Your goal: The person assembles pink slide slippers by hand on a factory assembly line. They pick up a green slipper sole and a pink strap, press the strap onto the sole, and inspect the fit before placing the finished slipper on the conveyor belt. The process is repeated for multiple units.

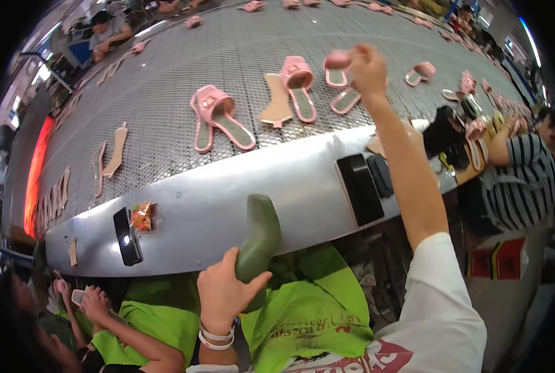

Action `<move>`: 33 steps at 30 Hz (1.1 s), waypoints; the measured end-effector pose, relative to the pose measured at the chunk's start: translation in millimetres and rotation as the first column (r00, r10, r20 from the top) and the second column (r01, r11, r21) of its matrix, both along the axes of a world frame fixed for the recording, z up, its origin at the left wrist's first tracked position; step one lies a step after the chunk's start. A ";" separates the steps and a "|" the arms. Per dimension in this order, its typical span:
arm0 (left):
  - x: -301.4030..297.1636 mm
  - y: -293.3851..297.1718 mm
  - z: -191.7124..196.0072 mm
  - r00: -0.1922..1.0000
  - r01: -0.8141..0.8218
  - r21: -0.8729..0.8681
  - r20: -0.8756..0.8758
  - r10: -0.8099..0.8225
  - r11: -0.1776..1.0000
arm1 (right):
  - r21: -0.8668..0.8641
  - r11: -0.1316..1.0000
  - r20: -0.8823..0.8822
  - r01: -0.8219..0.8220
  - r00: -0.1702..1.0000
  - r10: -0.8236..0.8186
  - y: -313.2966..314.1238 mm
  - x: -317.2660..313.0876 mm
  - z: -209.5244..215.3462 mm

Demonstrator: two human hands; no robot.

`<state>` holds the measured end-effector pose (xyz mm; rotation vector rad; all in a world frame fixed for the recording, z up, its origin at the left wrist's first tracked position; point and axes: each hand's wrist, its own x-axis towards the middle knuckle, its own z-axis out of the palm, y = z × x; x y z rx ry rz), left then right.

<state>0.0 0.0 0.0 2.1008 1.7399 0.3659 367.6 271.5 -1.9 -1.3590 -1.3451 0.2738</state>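
My left hand (pixel 224 289) grips a dark green shoe last (pixel 260 233), its narrow end upright above the near edge of the metal ledge. My right hand (pixel 371 71) reaches out over the mesh belt, fingers curled around the upper part of a pink sandal (pixel 346 101) with a grey insole. The hand hides that sandal's strap. Beside it lies another pink sandal (pixel 338 60). Farther left on the belt are a pink sandal with a buckle strap (pixel 297 78) next to a beige insole piece (pixel 276 102), and a pair of pink sandals (pixel 218 112).
On the metal ledge (pixel 252 174) lie a large black phone (pixel 359 189), a dark case (pixel 380 176), another phone (pixel 127 236) and a small snack packet (pixel 142 216). Co-workers sit at left, where hands (pixel 94 304) hold a pink-edged piece, and at right in a striped shirt (pixel 526 180).
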 end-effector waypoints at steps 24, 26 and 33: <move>-30.7 70.7 -32.6 0.964 -0.195 0.295 0.234 0.127 0.935 | 0.201 0.866 0.656 -0.458 0.720 0.228 38.3 -298.3 -34.1; -26.5 71.7 -31.7 0.952 -0.204 0.304 0.284 0.116 0.931 | 0.076 0.870 0.800 -0.487 0.551 0.238 44.9 -299.3 -74.1; -33.3 68.8 -28.7 0.945 -0.221 0.244 0.292 0.146 0.944 | -0.447 0.774 0.664 -0.449 0.413 0.623 56.1 -303.3 -93.6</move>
